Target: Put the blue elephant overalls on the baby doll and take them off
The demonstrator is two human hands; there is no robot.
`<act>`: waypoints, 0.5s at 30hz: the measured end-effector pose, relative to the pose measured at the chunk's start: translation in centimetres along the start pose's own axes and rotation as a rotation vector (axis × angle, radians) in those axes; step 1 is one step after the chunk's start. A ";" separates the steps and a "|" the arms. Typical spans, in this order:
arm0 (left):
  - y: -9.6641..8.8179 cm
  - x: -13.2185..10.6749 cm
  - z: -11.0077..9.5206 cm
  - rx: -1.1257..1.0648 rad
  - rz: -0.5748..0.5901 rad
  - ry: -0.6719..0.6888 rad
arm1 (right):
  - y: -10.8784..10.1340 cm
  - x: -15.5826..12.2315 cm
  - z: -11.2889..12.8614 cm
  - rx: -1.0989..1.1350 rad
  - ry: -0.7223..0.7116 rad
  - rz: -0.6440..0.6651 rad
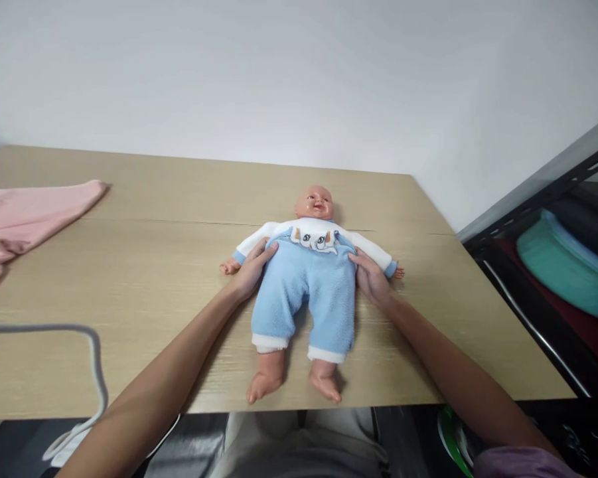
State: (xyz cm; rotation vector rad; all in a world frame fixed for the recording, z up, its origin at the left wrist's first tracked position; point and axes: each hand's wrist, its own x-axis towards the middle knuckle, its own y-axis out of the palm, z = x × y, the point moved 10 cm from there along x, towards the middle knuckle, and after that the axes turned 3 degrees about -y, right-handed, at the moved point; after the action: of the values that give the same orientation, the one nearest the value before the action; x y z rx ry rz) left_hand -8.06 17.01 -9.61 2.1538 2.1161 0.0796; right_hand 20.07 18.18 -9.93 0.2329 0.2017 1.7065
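Observation:
A baby doll (pixel 318 202) lies face up on the table, its head toward the wall and its bare feet toward me. It wears a white long-sleeved top (pixel 362 243) with blue cuffs, and fleecy light-blue trousers (pixel 303 269) with white hems. An animal face with eyes and a trunk decorates the chest. At the left side of the waist, my left hand (pixel 257 264) grips the trousers, thumb on top. My right hand (pixel 371 272) pinches the opposite side of the waist. Fingers of both hands are partly hidden beneath the cloth.
Pink cloth (pixel 34 216) lies on the wooden table (pixel 154 265) at the left. A grey cable (pixel 92 352) bends over the near left edge. On the right, a black rack (pixel 532 318) holds a teal item (pixel 562 265). A white wall stands behind.

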 end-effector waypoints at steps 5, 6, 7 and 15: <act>-0.4 -0.2 -1.3 0.354 0.057 0.141 | -2.6 -0.4 -1.0 -0.240 -0.033 -0.110; -0.3 -0.4 -1.5 0.406 0.062 0.160 | -2.9 -0.5 -1.2 -0.257 -0.031 -0.126; -0.3 -0.5 -1.6 0.444 0.059 0.169 | -3.1 -0.5 -1.5 -0.256 -0.027 -0.129; 0.6 -1.0 -1.4 0.307 0.009 0.099 | -3.1 1.0 -2.6 -0.144 0.066 -0.029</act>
State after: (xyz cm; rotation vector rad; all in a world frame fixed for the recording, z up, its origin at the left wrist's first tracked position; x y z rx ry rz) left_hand -7.68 16.07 -8.11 2.3696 2.3048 -0.1515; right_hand 22.17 19.58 -13.26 0.0665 0.1299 1.6925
